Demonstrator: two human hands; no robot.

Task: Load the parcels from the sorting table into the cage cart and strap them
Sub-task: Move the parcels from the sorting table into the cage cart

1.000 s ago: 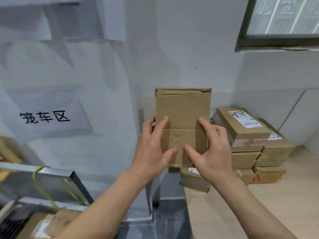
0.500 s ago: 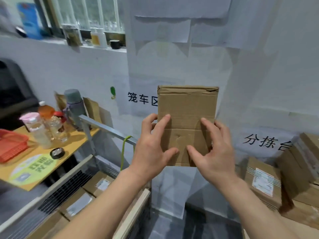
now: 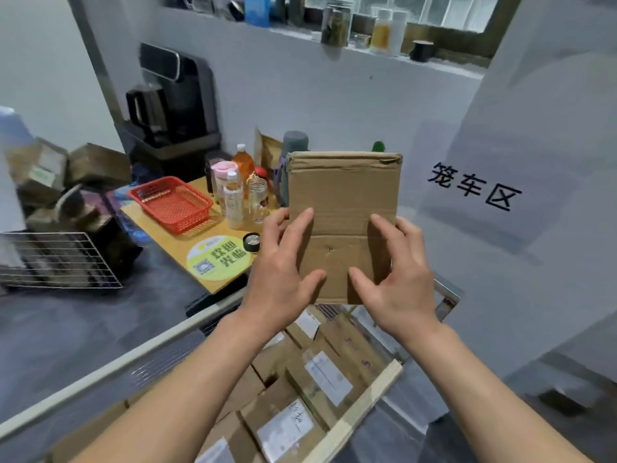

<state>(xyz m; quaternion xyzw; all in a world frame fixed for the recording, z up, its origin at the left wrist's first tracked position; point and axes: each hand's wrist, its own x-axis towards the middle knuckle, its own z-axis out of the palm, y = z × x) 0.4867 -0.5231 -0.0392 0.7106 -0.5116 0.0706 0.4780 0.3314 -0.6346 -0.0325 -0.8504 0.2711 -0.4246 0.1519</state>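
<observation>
My left hand (image 3: 283,262) and right hand (image 3: 397,272) clamp a parcel (image 3: 344,208) above the cart (image 3: 350,426); next I lower it into a gap.

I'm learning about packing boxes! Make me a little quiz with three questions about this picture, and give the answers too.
1. True or false: both hands hold the cardboard box.
2. What lies inside the cart below the hands? A) bottles B) parcels C) nothing
3. Fill in: the red basket sits on the wooden ____.

Key
1. True: the left hand and right hand grip its lower half, upright.
2. B: labelled parcels lie flat in it.
3. Table, beside the bottles.
</observation>
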